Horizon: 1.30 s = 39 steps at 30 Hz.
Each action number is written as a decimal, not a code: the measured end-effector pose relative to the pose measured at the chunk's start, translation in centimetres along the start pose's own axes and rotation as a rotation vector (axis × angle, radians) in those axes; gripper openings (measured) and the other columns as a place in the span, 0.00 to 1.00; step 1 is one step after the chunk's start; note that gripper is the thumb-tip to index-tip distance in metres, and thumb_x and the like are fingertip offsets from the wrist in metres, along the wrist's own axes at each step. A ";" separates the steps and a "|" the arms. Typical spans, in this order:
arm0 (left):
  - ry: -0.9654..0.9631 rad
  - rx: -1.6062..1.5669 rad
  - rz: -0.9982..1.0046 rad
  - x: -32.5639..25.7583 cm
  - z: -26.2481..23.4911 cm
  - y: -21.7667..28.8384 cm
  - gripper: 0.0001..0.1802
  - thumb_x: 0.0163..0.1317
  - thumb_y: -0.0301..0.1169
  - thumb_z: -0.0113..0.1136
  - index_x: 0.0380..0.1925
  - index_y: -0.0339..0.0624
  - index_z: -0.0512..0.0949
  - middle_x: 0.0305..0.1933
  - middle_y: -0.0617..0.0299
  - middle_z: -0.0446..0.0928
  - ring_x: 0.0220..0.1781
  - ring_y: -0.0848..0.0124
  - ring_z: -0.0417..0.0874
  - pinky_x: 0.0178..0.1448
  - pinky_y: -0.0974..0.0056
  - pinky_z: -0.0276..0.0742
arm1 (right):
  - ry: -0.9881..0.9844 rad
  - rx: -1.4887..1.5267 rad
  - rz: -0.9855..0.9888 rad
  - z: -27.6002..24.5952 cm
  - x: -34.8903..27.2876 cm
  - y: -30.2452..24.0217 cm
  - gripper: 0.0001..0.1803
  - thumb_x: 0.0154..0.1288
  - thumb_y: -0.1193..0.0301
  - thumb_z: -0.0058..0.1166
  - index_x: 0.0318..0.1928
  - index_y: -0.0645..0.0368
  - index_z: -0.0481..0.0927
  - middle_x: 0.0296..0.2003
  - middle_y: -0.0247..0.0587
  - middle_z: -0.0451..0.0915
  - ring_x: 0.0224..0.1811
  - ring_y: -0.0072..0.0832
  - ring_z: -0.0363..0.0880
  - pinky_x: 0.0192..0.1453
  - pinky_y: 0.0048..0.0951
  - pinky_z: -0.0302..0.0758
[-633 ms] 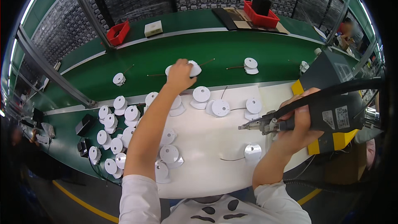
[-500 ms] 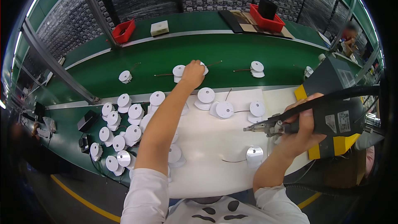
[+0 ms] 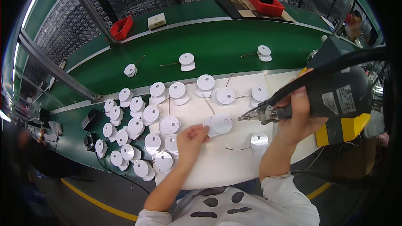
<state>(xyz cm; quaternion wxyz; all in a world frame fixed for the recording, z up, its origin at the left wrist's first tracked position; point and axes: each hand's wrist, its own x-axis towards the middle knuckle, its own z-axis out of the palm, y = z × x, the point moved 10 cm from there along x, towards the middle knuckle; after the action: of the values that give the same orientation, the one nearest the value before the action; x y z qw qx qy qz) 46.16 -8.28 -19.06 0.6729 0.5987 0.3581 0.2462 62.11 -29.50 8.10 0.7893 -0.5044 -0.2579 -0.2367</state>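
My left hand (image 3: pixel 190 139) is low over the white table (image 3: pixel 217 169), its fingertips pinching the left edge of a white round part (image 3: pixel 220 124) with a thin wire. My right hand (image 3: pixel 302 115) grips a dark corded hand tool (image 3: pixel 268 113). The tool's metal tip points left, just right of that part and apart from it. Another white round part (image 3: pixel 258 140) lies below the tool tip. Several more white round parts (image 3: pixel 138 127) crowd the table's left side and the ledge beside it.
A green conveyor belt (image 3: pixel 226 42) runs behind the table carrying three white parts (image 3: pixel 186 61). Red bins (image 3: pixel 122 27) and a small box (image 3: pixel 156 20) stand beyond it. A grey and yellow machine (image 3: pixel 341 113) stands at my right. Another person (image 3: pixel 354 21) is at the far right.
My left hand has drawn back from the conveyor, leaving a white part there, and now sits on a part on the table. The right hand and tool have barely moved.
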 end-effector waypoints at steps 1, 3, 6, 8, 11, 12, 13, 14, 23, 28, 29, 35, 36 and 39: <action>0.012 -0.175 -0.077 -0.9 0.6 -2.4 0.19 0.63 0.30 0.68 0.48 0.24 0.78 0.39 0.56 0.85 0.34 0.73 0.85 0.39 0.70 0.82 | -0.032 0.024 0.024 0.5 -0.2 0.2 0.21 0.55 0.74 0.59 0.49 0.72 0.77 0.28 0.43 0.79 0.16 0.20 0.73 0.20 0.18 0.71; 0.026 -0.352 -0.157 -3.0 1.3 -4.8 0.24 0.64 0.31 0.67 0.53 0.21 0.75 0.41 0.55 0.85 0.36 0.72 0.86 0.40 0.70 0.82 | -0.058 0.048 0.072 0.7 -0.6 0.8 0.20 0.54 0.75 0.60 0.48 0.71 0.77 0.27 0.42 0.79 0.16 0.22 0.73 0.19 0.21 0.74; -0.092 -0.305 -0.133 -5.3 2.6 -3.2 0.29 0.66 0.30 0.65 0.61 0.21 0.68 0.44 0.52 0.84 0.41 0.72 0.86 0.43 0.67 0.84 | -0.124 0.095 0.064 0.7 -1.2 1.5 0.12 0.58 0.82 0.62 0.42 0.66 0.78 0.29 0.35 0.80 0.19 0.16 0.74 0.24 0.17 0.72; -0.206 0.361 -0.081 -7.5 2.6 0.0 0.29 0.65 0.30 0.66 0.62 0.26 0.70 0.48 0.50 0.83 0.47 0.67 0.85 0.50 0.64 0.83 | -0.164 0.073 0.109 0.8 -1.6 1.9 0.15 0.57 0.82 0.63 0.45 0.65 0.78 0.32 0.36 0.81 0.25 0.17 0.77 0.29 0.17 0.73; -0.153 0.984 0.703 -9.0 4.4 4.3 0.27 0.60 0.27 0.68 0.59 0.31 0.74 0.49 0.50 0.81 0.49 0.59 0.84 0.50 0.60 0.81 | -0.186 0.057 0.273 1.6 -2.3 2.7 0.20 0.57 0.81 0.65 0.50 0.64 0.76 0.38 0.38 0.80 0.36 0.17 0.78 0.39 0.18 0.74; -0.155 0.980 0.702 -7.9 4.5 4.0 0.27 0.60 0.27 0.68 0.59 0.31 0.74 0.49 0.50 0.81 0.49 0.59 0.84 0.50 0.60 0.81 | -0.187 0.053 0.272 1.7 -2.4 2.6 0.20 0.57 0.81 0.65 0.50 0.64 0.76 0.38 0.38 0.80 0.36 0.17 0.78 0.39 0.18 0.74; -0.221 0.996 0.942 -7.9 6.3 5.6 0.27 0.57 0.27 0.68 0.57 0.32 0.76 0.48 0.52 0.81 0.49 0.57 0.83 0.49 0.59 0.80 | -0.203 0.070 0.278 2.0 -2.6 2.6 0.20 0.57 0.81 0.65 0.50 0.64 0.76 0.38 0.37 0.80 0.35 0.17 0.77 0.38 0.18 0.73; -0.283 1.006 1.184 -8.6 7.6 6.4 0.26 0.54 0.26 0.69 0.55 0.34 0.78 0.47 0.54 0.80 0.48 0.54 0.82 0.48 0.57 0.78 | -0.219 0.092 0.284 2.3 -2.7 2.6 0.19 0.57 0.81 0.65 0.50 0.64 0.76 0.38 0.37 0.80 0.34 0.17 0.77 0.37 0.18 0.73; -0.260 0.987 1.129 -5.9 8.6 3.5 0.20 0.58 0.28 0.65 0.51 0.33 0.80 0.56 0.49 0.77 0.58 0.57 0.78 0.47 0.59 0.76 | -0.247 0.105 0.270 3.5 -3.2 3.7 0.16 0.57 0.82 0.64 0.47 0.66 0.77 0.38 0.38 0.80 0.34 0.16 0.77 0.37 0.17 0.72; -0.237 0.979 1.118 -5.7 8.3 3.6 0.20 0.57 0.28 0.65 0.51 0.35 0.80 0.54 0.52 0.77 0.58 0.59 0.79 0.45 0.60 0.75 | -0.264 0.109 0.218 4.0 -3.3 4.2 0.14 0.58 0.82 0.64 0.45 0.67 0.78 0.35 0.36 0.81 0.30 0.16 0.77 0.34 0.18 0.72; -0.236 0.976 1.107 -5.6 8.2 3.6 0.21 0.57 0.28 0.66 0.52 0.36 0.80 0.53 0.53 0.78 0.58 0.60 0.79 0.44 0.60 0.75 | -0.258 0.117 0.189 4.0 -3.3 4.1 0.14 0.58 0.82 0.63 0.45 0.67 0.78 0.33 0.36 0.81 0.28 0.16 0.76 0.33 0.18 0.71; -0.234 0.949 1.090 -5.4 8.0 3.9 0.21 0.57 0.29 0.66 0.52 0.37 0.81 0.51 0.54 0.78 0.57 0.61 0.79 0.44 0.61 0.75 | -0.321 0.142 0.175 4.8 -3.4 4.3 0.10 0.59 0.82 0.63 0.42 0.67 0.80 0.29 0.32 0.80 0.27 0.16 0.77 0.31 0.17 0.71; -0.233 0.949 1.089 -5.2 8.0 3.9 0.21 0.57 0.29 0.66 0.52 0.37 0.81 0.51 0.54 0.78 0.57 0.61 0.79 0.44 0.61 0.75 | -0.322 0.142 0.176 4.9 -3.6 4.3 0.10 0.59 0.82 0.63 0.42 0.67 0.80 0.29 0.32 0.80 0.27 0.16 0.77 0.31 0.17 0.71; -0.174 0.900 1.147 -5.5 7.9 4.6 0.26 0.48 0.28 0.72 0.51 0.39 0.81 0.47 0.63 0.80 0.41 0.62 0.79 0.39 0.58 0.74 | -0.341 0.176 0.220 5.2 -4.1 4.9 0.09 0.59 0.81 0.64 0.40 0.66 0.80 0.30 0.31 0.81 0.28 0.15 0.77 0.32 0.17 0.71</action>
<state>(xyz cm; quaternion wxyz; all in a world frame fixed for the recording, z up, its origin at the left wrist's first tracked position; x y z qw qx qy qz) 49.32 -16.67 -13.30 0.1533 0.9277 0.0001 0.3404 61.25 -22.43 4.06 0.7964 -0.4914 -0.3506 -0.0372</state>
